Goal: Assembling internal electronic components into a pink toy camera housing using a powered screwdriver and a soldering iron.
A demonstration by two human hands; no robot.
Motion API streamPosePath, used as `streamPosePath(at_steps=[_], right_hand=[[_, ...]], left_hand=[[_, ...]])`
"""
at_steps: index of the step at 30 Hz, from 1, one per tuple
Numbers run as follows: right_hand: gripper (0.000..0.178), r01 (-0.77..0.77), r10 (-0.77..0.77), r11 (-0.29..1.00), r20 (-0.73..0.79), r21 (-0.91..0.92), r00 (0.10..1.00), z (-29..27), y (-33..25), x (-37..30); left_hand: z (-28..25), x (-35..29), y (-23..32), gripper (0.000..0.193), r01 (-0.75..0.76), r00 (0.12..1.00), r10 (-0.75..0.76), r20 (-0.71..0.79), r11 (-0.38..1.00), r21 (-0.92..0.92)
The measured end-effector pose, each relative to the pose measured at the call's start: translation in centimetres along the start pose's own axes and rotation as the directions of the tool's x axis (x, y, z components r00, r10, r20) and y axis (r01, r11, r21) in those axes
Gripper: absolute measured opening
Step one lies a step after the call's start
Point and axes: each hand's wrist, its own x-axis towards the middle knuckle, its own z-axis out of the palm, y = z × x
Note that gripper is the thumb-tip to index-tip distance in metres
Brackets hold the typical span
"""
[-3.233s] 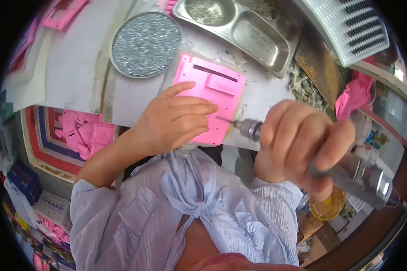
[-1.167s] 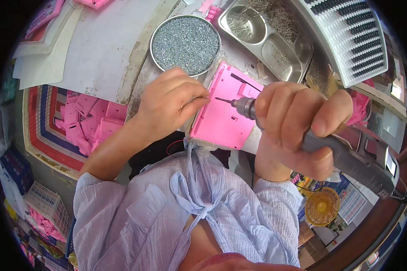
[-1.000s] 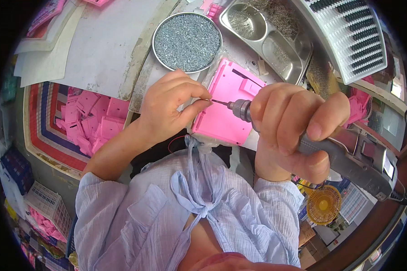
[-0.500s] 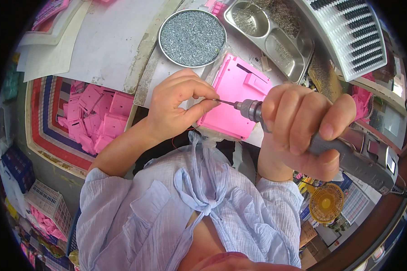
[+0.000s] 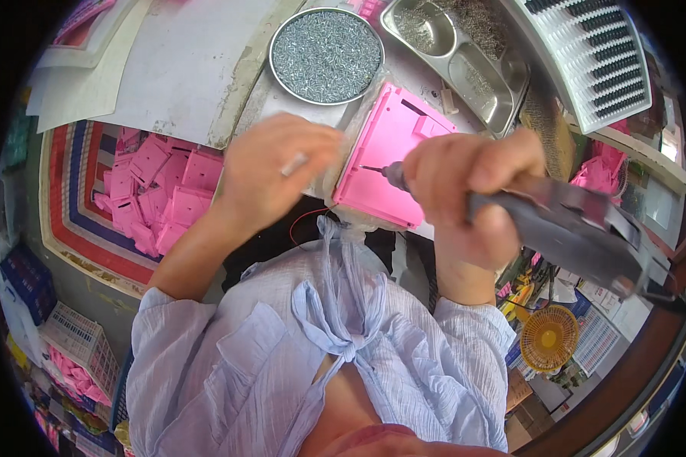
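My right hand (image 5: 469, 190) is wrapped round a dark grey electric screwdriver (image 5: 579, 232), held aslant with its bit pointing left. The thin bit ends over the left part of a pink plastic case (image 5: 381, 164); whether the tip touches it I cannot tell. Left of the case my left hand (image 5: 278, 167) is smeared by motion, apart from the bit. A small whitish spot shows near its fingers, too blurred to name. The case lies on a clear plastic sheet at the table's near edge.
Beyond the case stand a round metal dish (image 5: 328, 57) of small screws and a steel compartment tray (image 5: 472, 84) with small metal pieces. A white rack (image 5: 587, 61) with black rows is at far right. Pink parts (image 5: 156, 186) fill a striped-lined bin at left.
My left fingers, pinched at the bit's tip before, have come away to the left. My right hand has moved the screwdriver left, its bit now lower over the pink case.
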Motion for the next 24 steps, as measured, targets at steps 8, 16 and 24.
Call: streamPosePath(at_steps=[8, 16, 24], right_hand=[[0.031, -0.135, 0.138, 0.987, 0.021, -0.082, 0.99, 0.8, 2.5, -0.6], [0.033, -0.156, 0.167, 0.974, 0.056, -0.164, 0.984, 0.8, 2.4, -0.4], [0.026, -0.149, 0.147, 0.988, 0.081, 0.025, 0.986, 0.0, 2.0, -0.5]], left_hand=[[-1.4, -2.2, -2.8, 0.025, 0.19, 0.974, -0.186, 0.133, 0.982, -0.019], [-0.2, -1.8, -2.2, 0.019, 0.064, 0.995, -0.066, 0.073, 0.997, 0.033], [0.7, -1.9, -2.3, 0.012, 0.033, 0.998, -0.033, 0.062, 0.999, 0.004]])
